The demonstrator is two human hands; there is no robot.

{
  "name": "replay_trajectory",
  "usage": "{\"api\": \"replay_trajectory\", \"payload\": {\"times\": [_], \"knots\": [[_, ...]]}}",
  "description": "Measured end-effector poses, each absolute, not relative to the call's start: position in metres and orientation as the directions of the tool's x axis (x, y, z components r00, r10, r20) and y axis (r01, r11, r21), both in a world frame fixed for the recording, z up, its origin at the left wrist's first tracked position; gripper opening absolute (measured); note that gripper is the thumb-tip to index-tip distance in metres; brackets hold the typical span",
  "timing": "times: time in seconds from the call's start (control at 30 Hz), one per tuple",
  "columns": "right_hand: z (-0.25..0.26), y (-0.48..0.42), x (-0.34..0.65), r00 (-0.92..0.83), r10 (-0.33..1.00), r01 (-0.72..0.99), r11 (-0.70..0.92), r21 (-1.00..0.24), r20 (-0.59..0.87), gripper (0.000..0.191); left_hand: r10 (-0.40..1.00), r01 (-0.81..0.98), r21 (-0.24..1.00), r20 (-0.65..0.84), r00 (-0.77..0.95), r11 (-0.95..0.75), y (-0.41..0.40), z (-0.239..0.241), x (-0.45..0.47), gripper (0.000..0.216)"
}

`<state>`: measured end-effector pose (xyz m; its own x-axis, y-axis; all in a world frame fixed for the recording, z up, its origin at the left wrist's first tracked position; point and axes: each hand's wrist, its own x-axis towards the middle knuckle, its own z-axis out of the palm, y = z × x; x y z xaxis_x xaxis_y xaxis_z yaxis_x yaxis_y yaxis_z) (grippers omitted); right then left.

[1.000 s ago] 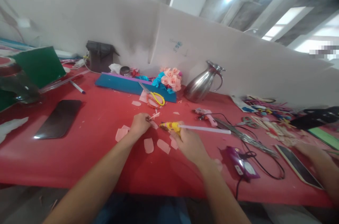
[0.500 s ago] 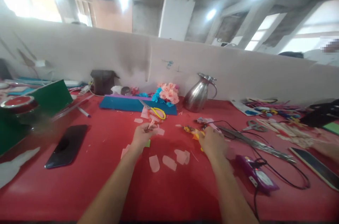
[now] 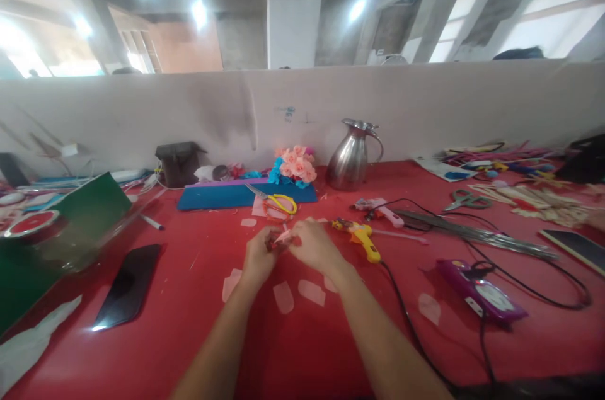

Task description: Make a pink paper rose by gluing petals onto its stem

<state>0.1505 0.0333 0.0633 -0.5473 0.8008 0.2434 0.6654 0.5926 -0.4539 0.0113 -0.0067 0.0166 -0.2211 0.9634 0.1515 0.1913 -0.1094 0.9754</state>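
Observation:
My left hand [image 3: 259,256] pinches a small rolled pink paper piece [image 3: 283,236] above the middle of the red table. The fingers of my right hand [image 3: 314,245] are closed on the same piece from the other side, so part of it is hidden. Below and around my wrists lie several cut pink paper petals [image 3: 283,297]. To the right of my hands, a yellow glue gun [image 3: 365,241] rests on its side, apart from both. Just beyond my fingers are scissors [image 3: 283,203] with yellow and orange handles.
A blue sheet [image 3: 222,194] and a bunch of pink paper flowers [image 3: 297,164] lie behind. A steel jug [image 3: 348,157] stands near the partition. At right are a pink glue gun [image 3: 384,211], wires, and a purple power strip [image 3: 482,293]; a phone [image 3: 127,286] lies left.
My right hand has let go of the yellow glue gun and moved left to the pink paper piece in my left hand. The glue gun now lies on the table.

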Motion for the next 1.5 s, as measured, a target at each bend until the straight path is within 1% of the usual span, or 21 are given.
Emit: {"api": "replay_trajectory", "payload": {"times": [0.07,0.17,0.27,0.37,0.43,0.5,0.63,0.77,0.97,1.23,1.37,1.5], "knots": [[0.064,0.034,0.154,-0.484,0.831,0.645,0.551,-0.530,0.275,0.017,0.966,0.134,0.986,0.125,-0.225,-0.096,-0.009,0.020,0.014,0.028],[0.065,0.038,0.156,-0.304,0.905,0.546,0.421,-0.724,0.297,0.021,0.965,-0.014,0.996,0.086,-0.249,-0.093,-0.011,0.024,0.015,0.025],[0.063,0.040,0.151,-0.137,0.959,0.331,0.280,-0.901,0.247,0.025,0.961,-0.169,0.979,0.063,-0.270,-0.112,-0.011,0.024,0.014,0.029],[0.060,0.040,0.143,-0.064,0.982,0.099,0.182,-0.978,0.176,0.030,0.972,-0.296,0.947,0.060,-0.228,-0.128,-0.009,0.022,0.014,0.026],[0.056,0.038,0.140,-0.044,0.988,-0.002,0.149,-0.989,0.149,0.033,0.981,-0.346,0.933,0.036,-0.190,-0.102,-0.010,0.021,0.015,0.026],[0.053,0.036,0.140,-0.032,0.991,-0.063,0.129,-0.990,0.131,0.033,0.987,-0.357,0.932,-0.001,-0.161,-0.058,-0.010,0.021,0.018,0.027],[0.049,0.034,0.143,-0.016,0.997,-0.141,0.072,-0.987,0.075,0.028,0.993,-0.366,0.931,-0.025,-0.112,-0.018,-0.011,0.020,0.021,0.028],[0.047,0.036,0.144,-0.015,0.997,-0.199,0.067,-0.978,0.071,0.026,0.996,-0.440,0.898,-0.025,-0.083,-0.014,-0.012,0.020,0.021,0.025],[0.042,0.037,0.142,-0.008,0.997,-0.180,0.076,-0.981,0.078,0.025,0.998,-0.504,0.864,-0.011,-0.063,-0.022,-0.012,0.018,0.021,0.020],[0.044,0.033,0.139,0.008,0.997,-0.152,0.081,-0.985,0.080,0.024,0.995,-0.456,0.890,-0.048,-0.092,0.001,-0.010,0.016,0.023,0.021],[0.042,0.032,0.139,-0.028,0.994,-0.165,0.101,-0.981,0.107,0.018,0.991,-0.446,0.895,-0.061,-0.121,0.001,-0.011,0.019,0.024,0.023],[0.043,0.030,0.138,-0.021,0.995,-0.165,0.090,-0.982,0.094,0.016,0.988,-0.440,0.898,-0.073,-0.138,0.005,-0.011,0.018,0.025,0.025]]}}
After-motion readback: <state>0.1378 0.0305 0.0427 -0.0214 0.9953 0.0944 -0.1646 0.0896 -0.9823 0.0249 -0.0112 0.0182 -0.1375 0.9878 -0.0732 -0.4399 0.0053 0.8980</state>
